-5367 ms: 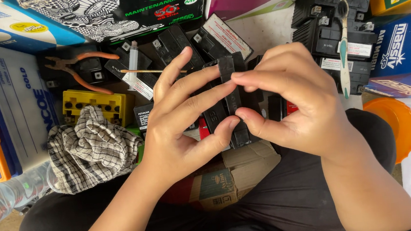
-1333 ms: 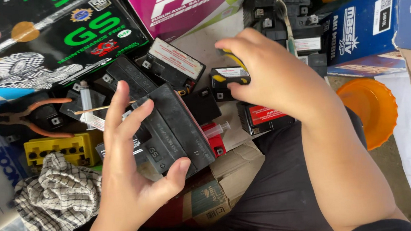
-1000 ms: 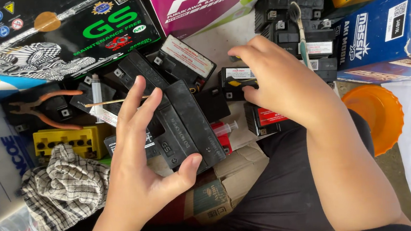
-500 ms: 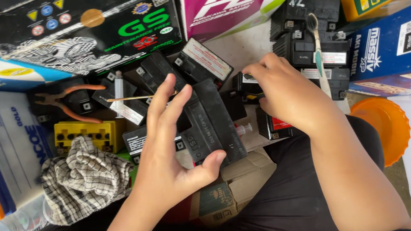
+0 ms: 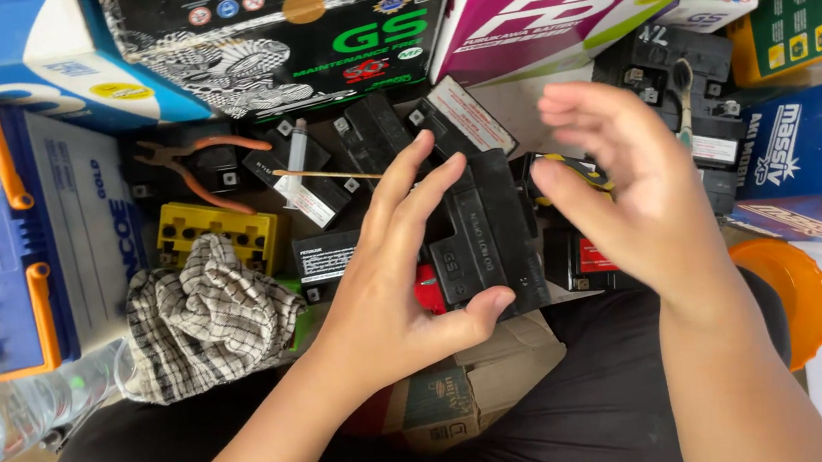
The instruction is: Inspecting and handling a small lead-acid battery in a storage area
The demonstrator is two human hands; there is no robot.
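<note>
Among boxes, left hand (image 5: 377,295) grips black battery (image 5: 487,239); right hand (image 5: 628,190) beside.

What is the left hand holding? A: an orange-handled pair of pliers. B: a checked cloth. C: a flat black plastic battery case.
C: the left hand grips the flat black plastic battery case between thumb and fingers, while the pliers and the checked cloth lie untouched to its left.

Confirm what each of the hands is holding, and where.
Left hand holds a small black battery: thumb under its near bottom edge, fingers across its left side. Right hand is open beside it, holding nothing.
</note>
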